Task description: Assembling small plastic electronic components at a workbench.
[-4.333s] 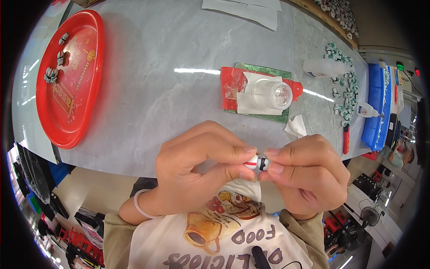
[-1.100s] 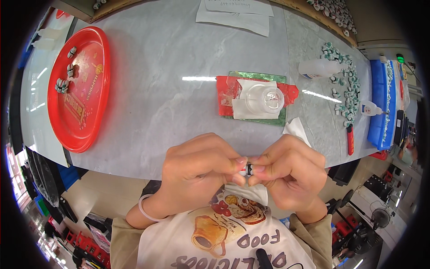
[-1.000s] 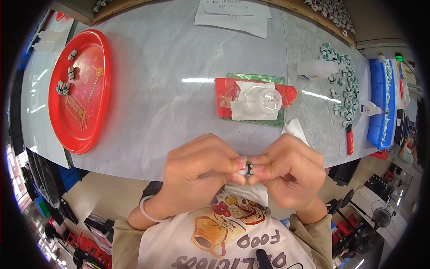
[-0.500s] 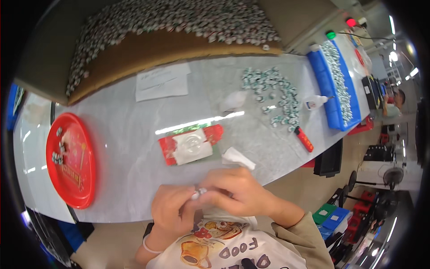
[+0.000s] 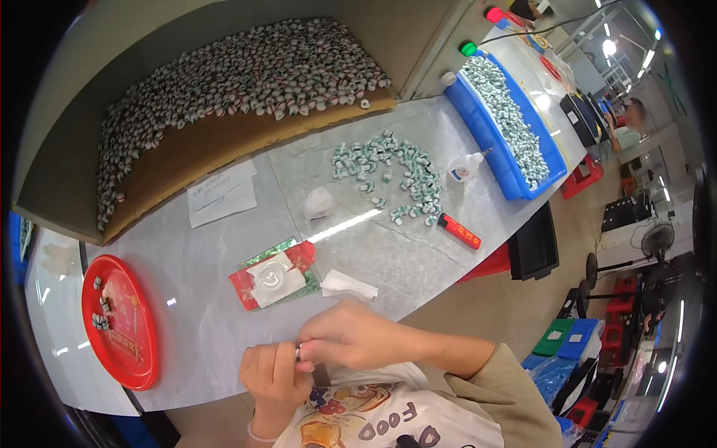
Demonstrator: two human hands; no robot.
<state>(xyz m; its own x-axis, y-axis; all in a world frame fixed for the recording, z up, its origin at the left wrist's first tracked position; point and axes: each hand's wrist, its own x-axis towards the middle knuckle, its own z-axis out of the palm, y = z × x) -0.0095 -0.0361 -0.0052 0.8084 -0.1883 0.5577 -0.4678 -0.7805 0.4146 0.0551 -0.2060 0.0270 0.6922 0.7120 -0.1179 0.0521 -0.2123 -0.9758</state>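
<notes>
In front of my shirt, at the table's near edge, my two hands meet with fingertips closed. My left hand (image 5: 270,379) has its fingers curled inward. My right hand (image 5: 357,340) pinches from the other side. Between them shows a sliver of a small white-and-grey piece (image 5: 298,350); the fingers hide most of it. Just beyond lie a folded white tissue (image 5: 349,286) and a red-and-green packet (image 5: 239,285), with a white pad carrying a clear round dish (image 5: 273,279) on top. A red plate (image 5: 149,340) at the left holds several small pieces.
Several small green-and-white pieces (image 5: 426,183) lie spread mid-table, beside a red lighter (image 5: 458,231), a white squeeze bottle (image 5: 464,169) and a white lump (image 5: 319,203). A blue tray (image 5: 549,168) and an open-fronted box (image 5: 261,153) hold many more. Papers (image 5: 222,196) lie near the box.
My view has turned and shifted, so the table sits differently. My hands stay together; the small piece, plainer between the fingertips before, is now mostly covered.
</notes>
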